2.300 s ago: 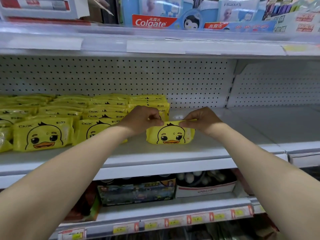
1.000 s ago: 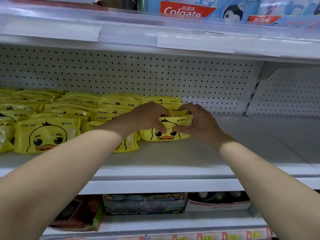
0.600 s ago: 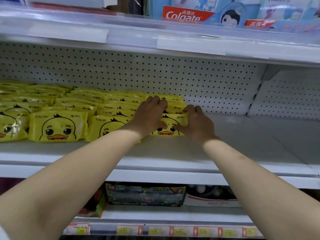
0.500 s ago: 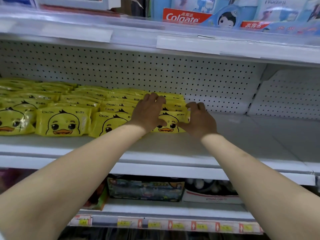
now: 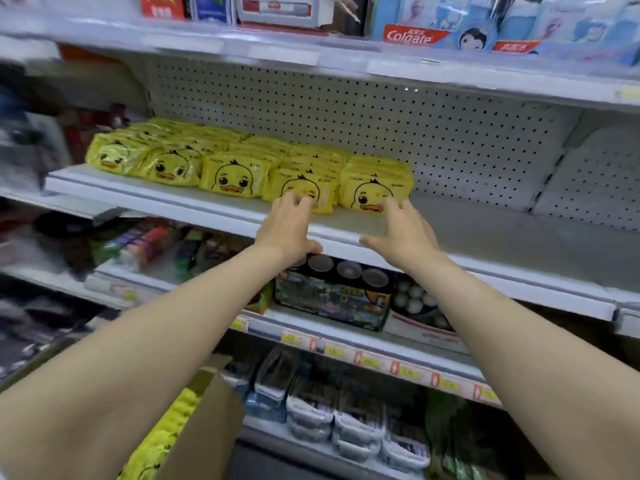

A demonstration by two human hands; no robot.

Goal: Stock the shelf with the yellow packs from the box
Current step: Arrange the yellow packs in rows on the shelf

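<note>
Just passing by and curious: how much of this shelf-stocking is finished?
Done: rows of yellow packs cover the left part of the shelf. In hand: nothing; the left hand and right hand are open by the front packs. Left: spare packs show in the cardboard box below.

packs (image 5: 239, 173) on shelf (image 5: 485, 233), box (image 5: 204, 427) below left

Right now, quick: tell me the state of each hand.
Left hand: open, holding nothing.
Right hand: open, holding nothing.
</note>
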